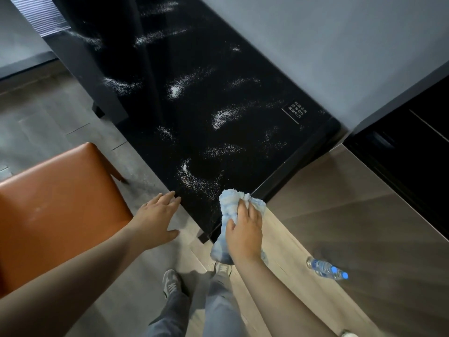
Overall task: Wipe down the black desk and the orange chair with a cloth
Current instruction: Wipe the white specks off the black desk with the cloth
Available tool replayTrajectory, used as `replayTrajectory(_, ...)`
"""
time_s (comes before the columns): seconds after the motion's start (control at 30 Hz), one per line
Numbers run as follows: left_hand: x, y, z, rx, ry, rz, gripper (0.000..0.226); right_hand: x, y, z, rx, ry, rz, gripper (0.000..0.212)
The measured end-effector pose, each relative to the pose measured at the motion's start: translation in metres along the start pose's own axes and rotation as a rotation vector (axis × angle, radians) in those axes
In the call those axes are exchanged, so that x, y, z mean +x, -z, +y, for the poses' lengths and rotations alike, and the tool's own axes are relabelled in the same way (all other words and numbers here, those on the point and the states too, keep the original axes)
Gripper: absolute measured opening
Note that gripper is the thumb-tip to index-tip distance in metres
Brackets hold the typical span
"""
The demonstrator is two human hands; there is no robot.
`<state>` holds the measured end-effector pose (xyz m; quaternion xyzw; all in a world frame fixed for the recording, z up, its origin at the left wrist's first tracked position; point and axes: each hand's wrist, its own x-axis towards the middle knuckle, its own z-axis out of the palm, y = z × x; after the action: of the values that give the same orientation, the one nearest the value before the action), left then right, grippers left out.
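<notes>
Seen from the head camera, a person's right hand (244, 229) grips a bunched light-blue cloth (229, 203) at the near corner of the glossy black desk (243, 76). The fingers curl over the top of the cloth, the thumb pinches its left side, and its tail hangs below the palm past the desk edge. The left hand (158, 217) is spread flat with straight fingers, its fingertips at the desk's near edge and holding nothing. White powdery streaks (224, 115) cover the desktop, and a small white label (295, 111) sits near its right side. The orange chair (56, 198) stands just left of the desk. A plastic water bottle (326, 267) lies on the wood floor (340, 215) to the right, below a grey wall (340, 45).
</notes>
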<state>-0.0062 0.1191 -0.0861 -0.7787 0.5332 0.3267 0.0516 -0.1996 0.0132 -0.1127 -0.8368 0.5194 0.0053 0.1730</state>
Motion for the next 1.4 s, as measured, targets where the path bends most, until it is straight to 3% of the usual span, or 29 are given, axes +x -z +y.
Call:
replayTrajectory(0.67, -0.013, -0.007, -0.021, 0.021, -0.026, -0.002, 0.087, -0.051, -0.016, -0.029, 0.124, -0.004, -0.058, 0.055)
replayTrajectory(0.97, -0.018, 0.005, -0.021, 0.028, -0.022, 0.01, 0.086, -0.066, 0.005, -0.028, 0.221, 0.093, -0.15, 0.037)
replayTrajectory(1.13, -0.018, 0.022, -0.013, 0.01, -0.039, 0.034, 0.084, -0.056, 0.039, -0.022, 0.245, 0.0, -0.013, 0.048)
replayTrajectory(1.4, 0.008, 0.064, 0.028, 0.012, -0.07, 0.08, 0.082, 0.014, 0.116, 0.017, 0.313, -0.062, 0.158, 0.046)
